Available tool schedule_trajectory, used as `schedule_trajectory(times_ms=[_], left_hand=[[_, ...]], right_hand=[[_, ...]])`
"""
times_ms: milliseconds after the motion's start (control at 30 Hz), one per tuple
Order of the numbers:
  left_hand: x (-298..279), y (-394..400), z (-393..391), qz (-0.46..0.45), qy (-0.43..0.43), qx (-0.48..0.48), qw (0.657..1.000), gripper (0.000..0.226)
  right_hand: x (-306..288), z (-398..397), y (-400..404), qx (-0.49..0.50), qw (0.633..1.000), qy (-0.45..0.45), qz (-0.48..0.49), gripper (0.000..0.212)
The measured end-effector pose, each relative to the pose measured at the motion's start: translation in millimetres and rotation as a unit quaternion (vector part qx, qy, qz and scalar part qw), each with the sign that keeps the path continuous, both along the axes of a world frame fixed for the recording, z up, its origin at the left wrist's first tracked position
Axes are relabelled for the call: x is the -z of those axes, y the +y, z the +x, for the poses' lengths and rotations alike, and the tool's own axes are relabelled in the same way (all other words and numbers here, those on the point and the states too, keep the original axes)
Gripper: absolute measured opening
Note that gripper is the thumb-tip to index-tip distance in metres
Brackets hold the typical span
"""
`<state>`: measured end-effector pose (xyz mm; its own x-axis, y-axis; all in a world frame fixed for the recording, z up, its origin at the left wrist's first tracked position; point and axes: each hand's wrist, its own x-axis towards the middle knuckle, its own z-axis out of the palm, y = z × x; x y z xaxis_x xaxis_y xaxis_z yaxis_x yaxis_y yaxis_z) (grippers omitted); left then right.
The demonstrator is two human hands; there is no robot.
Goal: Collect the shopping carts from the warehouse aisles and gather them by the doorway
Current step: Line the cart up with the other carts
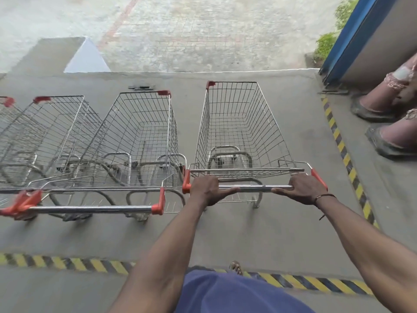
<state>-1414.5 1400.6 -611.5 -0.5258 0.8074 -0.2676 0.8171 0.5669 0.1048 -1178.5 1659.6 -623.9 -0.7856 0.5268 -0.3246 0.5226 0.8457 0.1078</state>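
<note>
At the left, a row of empty wire shopping carts [135,141] stands side by side on the concrete floor [225,233], facing the paved yard. Just beside them on the right is another cart [243,127]. The left hand [208,190] and right hand [301,188] each grip its chrome handlebar [255,188]. Yellow-black hazard tape [345,154] runs along the right.

Shiny wire-metal cart [243,129] with glossy chrome handle bar [255,188], red plastic end caps [186,181], matt rough concrete floor [270,233].
</note>
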Motion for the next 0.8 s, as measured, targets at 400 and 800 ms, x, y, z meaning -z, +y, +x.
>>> schedule_trajectory(times_ms=[400, 800], left_hand=[[3.5, -47.5, 16.4, 0.029, -0.003, 0.013, 1.0, 0.089], [5.9, -63.4, 29.0, 0.03, -0.011, 0.0, 1.0, 0.099]], right_hand=[[-1.2, 1.4, -91.9, 0.072, 0.996, 0.06, -0.015, 0.112], [-3.2, 11.9, -106.8, 0.056, 0.995, 0.081, -0.014, 0.109]])
